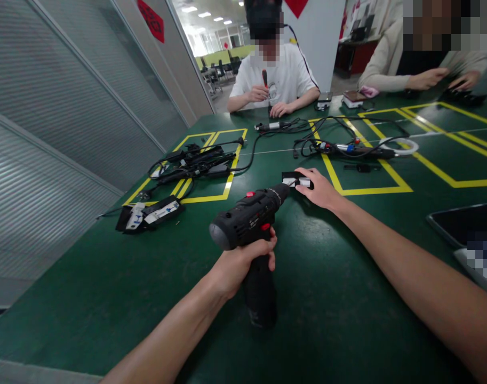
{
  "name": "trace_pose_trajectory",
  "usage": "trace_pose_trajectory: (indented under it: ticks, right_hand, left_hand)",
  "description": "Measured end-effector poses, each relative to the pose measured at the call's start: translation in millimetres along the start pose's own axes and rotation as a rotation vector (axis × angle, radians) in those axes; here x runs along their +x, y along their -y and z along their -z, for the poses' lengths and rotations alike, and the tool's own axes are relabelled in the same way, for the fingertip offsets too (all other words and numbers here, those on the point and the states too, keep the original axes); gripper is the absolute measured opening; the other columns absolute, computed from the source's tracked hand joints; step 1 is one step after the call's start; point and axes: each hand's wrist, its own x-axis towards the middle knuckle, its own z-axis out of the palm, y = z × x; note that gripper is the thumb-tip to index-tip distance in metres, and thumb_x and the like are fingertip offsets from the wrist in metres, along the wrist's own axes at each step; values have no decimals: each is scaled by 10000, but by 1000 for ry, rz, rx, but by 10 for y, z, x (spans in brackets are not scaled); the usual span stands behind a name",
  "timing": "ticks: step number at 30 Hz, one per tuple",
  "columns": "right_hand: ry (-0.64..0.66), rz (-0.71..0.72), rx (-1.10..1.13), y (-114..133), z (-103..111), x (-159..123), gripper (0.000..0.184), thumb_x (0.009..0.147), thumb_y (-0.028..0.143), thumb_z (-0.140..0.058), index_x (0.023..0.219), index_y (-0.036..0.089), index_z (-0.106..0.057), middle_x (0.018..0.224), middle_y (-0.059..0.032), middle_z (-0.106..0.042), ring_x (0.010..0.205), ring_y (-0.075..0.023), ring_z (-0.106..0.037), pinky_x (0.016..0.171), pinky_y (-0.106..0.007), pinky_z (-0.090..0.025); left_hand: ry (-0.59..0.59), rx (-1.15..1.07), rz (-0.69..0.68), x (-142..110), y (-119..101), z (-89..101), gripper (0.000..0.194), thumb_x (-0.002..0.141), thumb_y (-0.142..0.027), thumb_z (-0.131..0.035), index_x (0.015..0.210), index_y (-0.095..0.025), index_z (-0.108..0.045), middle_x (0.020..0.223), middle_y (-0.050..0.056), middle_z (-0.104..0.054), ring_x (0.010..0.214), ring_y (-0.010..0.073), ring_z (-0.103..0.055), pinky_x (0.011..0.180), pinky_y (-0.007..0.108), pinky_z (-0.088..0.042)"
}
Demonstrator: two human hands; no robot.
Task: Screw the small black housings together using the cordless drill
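My left hand (pixel 241 264) is wrapped round the handle of a black cordless drill (pixel 243 216) with red buttons. The drill points away from me and slightly right. At its front end lies a small black block with white parts (pixel 290 180), flat on the green table (pixel 327 298). My right hand (pixel 319 191) grips that block from the right, thumb on the near side and fingers over the far side. The drill's bit reaches towards the block, but whether it touches cannot be made out.
Black cables and adapters (pixel 199 162) are heaped inside yellow tape at left, with an opened black casing (pixel 149 213) nearer. A corded black tool (pixel 347 149) lies at right. A person in white (pixel 283 80) holds a screwdriver (pixel 264 79) opposite. Another person (pixel 391 66) sits at right.
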Motion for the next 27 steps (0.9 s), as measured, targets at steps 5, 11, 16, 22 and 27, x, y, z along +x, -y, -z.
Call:
trace_pose_trajectory:
  ticks: [5, 11, 16, 22, 27]
  right_hand:
    - [6, -2, 10, 6, 7, -1, 485, 807, 304, -598, 1285, 271, -520, 1184, -86, -517, 1026, -265, -582, 935, -442, -445]
    - [9, -2, 19, 0, 7, -1, 481, 808, 304, -597, 1281, 269, -522, 1178, -87, -514, 1035, -263, -576, 940, -436, -442]
    - [8, -16, 26, -17, -4, -4, 481, 815, 310, -588, 1290, 290, -507, 1192, -75, -508, 1032, -253, -574, 938, -429, -443]
    - [1, -9, 29, -26, -19, -2, 488, 812, 304, -591, 1292, 277, -506, 1182, -77, -510, 1039, -248, -573, 948, -418, -437]
    - [0, -9, 32, -21, -13, 3, 478, 802, 289, -598, 1274, 278, -522, 1166, -72, -518, 1028, -245, -577, 951, -417, -433]
  left_hand:
    - [-4, 4, -6, 1, 1, -6, 224, 748, -235, -601, 952, -145, -578, 717, 17, -588, 559, 114, -542, 605, 263, -427]
    - [-15, 2, 1, 2, -19, -11, 237, 728, -234, -607, 947, -149, -578, 783, 23, -593, 549, 107, -544, 594, 265, -428]
    - [6, 23, 13, 0, -22, -4, 223, 747, -242, -593, 946, -144, -572, 675, 12, -572, 559, 125, -544, 604, 267, -427]
    - [3, 24, 9, -2, -38, -9, 215, 749, -214, -581, 955, -154, -563, 781, 18, -582, 561, 105, -542, 600, 257, -423]
    - [0, 19, 7, 0, -41, -8, 222, 733, -212, -582, 945, -147, -567, 762, 21, -583, 554, 114, -544, 602, 267, -433]
